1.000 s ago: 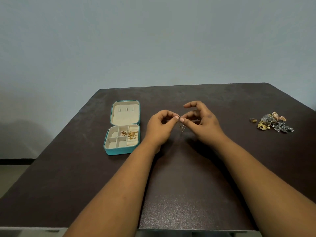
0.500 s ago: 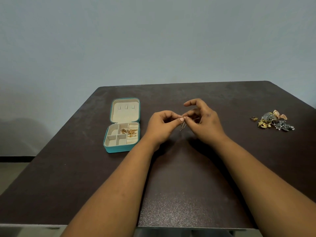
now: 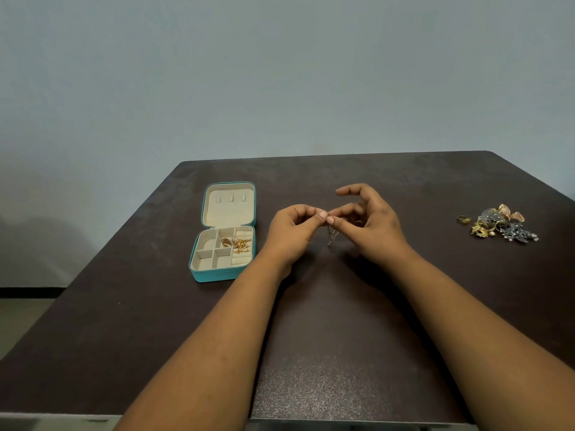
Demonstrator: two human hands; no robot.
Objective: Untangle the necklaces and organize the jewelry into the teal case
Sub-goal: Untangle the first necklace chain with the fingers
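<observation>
From the head camera, both forearms reached out over the dark counter (image 3: 342, 353) and the two hands met above its middle. The left hand (image 3: 292, 234) had its fingers curled inward, thumb and forefinger pressed together in a pinching grip on a thin silvery chain (image 3: 332, 236). The right hand (image 3: 370, 225) pinched the same chain with its thumb and forefinger right beside the left thumb tip, nearly touching it; its remaining fingers were curled loosely, the uppermost one arched well above the others. A short length of the chain dangled below the two pinches, just above the counter; its links were too fine to make out.

The teal case (image 3: 217, 275) sat open on the counter just left of the left hand, lid (image 3: 228, 203) tipped back and showing a cream lining. Its base was divided into several cream compartments, and a tangle of gold jewelry (image 3: 237, 244) lay in the middle-right section.

Well apart on the right side of the counter lay a heap of mixed jewelry (image 3: 501, 225), gold and dark silver pieces piled together, with a gold ring (image 3: 463, 219) just to its left.
</observation>
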